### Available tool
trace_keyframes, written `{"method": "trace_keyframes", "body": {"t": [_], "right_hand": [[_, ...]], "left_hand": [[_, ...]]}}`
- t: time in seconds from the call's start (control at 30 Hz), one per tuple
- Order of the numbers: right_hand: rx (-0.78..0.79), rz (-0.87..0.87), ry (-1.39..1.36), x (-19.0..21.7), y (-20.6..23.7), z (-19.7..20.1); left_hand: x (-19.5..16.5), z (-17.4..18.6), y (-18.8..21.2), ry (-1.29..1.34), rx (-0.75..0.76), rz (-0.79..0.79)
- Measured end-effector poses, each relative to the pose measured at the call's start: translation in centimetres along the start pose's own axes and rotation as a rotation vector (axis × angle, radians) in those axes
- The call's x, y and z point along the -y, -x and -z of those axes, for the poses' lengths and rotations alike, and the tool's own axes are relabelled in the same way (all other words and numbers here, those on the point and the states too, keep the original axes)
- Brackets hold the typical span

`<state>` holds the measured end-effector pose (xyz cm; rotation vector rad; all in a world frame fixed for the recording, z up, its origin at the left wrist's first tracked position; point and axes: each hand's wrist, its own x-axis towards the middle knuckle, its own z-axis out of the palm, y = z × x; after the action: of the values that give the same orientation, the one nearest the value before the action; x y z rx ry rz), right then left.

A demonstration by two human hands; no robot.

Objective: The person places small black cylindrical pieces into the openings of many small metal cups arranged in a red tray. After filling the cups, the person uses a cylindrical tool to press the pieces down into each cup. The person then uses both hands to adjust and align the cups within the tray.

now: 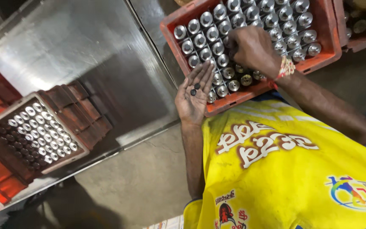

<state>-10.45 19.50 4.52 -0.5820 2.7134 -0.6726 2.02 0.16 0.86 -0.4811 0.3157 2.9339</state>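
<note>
Crate walls set the limits here. The orange plastic crate [169, 38] sits at the corner of the steel table [77, 46], and its near rim is just beside the person's yellow shirt [276, 178]. Inside, silver metal tubes [250, 19] stand packed in rows, touching one another, with almost no free room between them. Their long axes run upright, so only their round ends face the camera. A few near the front rim carry dark tops.

The right hand [250, 47], with a red and yellow thread band [286, 68] at the wrist, reaches down among the tubes in the middle of the crate. Its fingertips are hidden, so I cannot tell whether its grip is closed on anything.

The left hand [192, 99] lies palm up at the crate's near-left rim, fingers pointing toward the tubes, its grip wide and loosely cupped. Small round black caps [195, 88] rest loose on the fingers.

The table is smooth, shiny sheet metal, bare between the two crates. Well apart to the left stands a second ribbed reddish crate [85, 110] of similar tubes [43, 127], some silver-ended, some dark. Another crate [363, 40] stands just beside the orange one on the right. Grey concrete floor [140, 178] shows below the table edge.
</note>
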Motion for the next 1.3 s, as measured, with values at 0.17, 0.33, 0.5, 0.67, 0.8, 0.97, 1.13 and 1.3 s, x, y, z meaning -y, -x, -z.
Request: {"method": "trace_keyframes", "body": {"t": [0.17, 0.33, 0.5, 0.67, 0.8, 0.97, 1.13, 1.3], "right_hand": [[0.059, 0.448, -0.533, 5.3, 2.8, -0.1], [-0.052, 0.417, -0.505, 5.7, 4.6, -0.5], [-0.343, 0.18, -0.212, -0.8, 5.4, 0.6], [-0.328, 0.108, -0.129, -4.7, 5.6, -0.1], [-0.326, 0.144, -0.078, -5.0, 6.1, 0.1], [-0.311, 0.167, -0.069, -4.6, 6.0, -0.2], [-0.217, 0.21, 0.165, -4.0, 5.3, 0.1], [-0.123, 0.207, -0.116, 0.3, 4.9, 1.9]], "left_hand": [[0.8, 0.3, 0.3, -0.092, -0.227, 0.042], [1.3, 0.1, 0.5, -0.064, -0.052, 0.074], [0.7, -0.9, 0.4, -0.056, -0.005, 0.095], [0.4, -1.4, -0.1, -0.112, 0.019, 0.072], [0.6, -1.0, -0.2, -0.078, -0.006, 0.074], [0.2, -0.2, 0.3, -0.02, -0.005, 0.041], [0.5, -0.4, 0.2, -0.036, -0.003, 0.041], [1.3, -1.6, -0.1, -0.039, -0.019, 0.06]]}}
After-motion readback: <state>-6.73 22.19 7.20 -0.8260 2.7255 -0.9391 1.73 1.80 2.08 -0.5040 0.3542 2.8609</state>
